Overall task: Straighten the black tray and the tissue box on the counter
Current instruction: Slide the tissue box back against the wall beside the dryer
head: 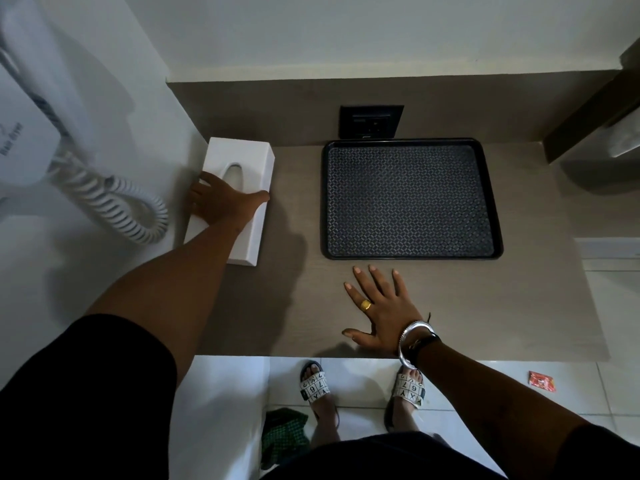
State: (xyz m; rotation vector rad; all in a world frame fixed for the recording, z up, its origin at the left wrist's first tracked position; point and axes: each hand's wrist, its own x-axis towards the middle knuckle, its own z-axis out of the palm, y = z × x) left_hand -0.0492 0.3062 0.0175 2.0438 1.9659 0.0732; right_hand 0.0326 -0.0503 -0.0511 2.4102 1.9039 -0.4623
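Observation:
A white tissue box [242,157] with an oval slot lies at the counter's left side, against the white wall, slightly angled. My left hand [221,202] lies across its top, thumb hooked over the right edge and fingers on the left side. The black tray [410,199], with a patterned inside, sits square to the back wall at the counter's middle right. My right hand [379,310] rests flat on the counter [502,306] just in front of the tray's near rim, fingers spread, not touching the tray.
A wall-mounted white hair dryer [24,133] with a coiled cord [114,202] hangs left of the box. A black wall socket [370,121] sits behind the tray. A dark fixture [595,109] juts in at the back right. Below the counter's front edge are tiled floor and sandalled feet.

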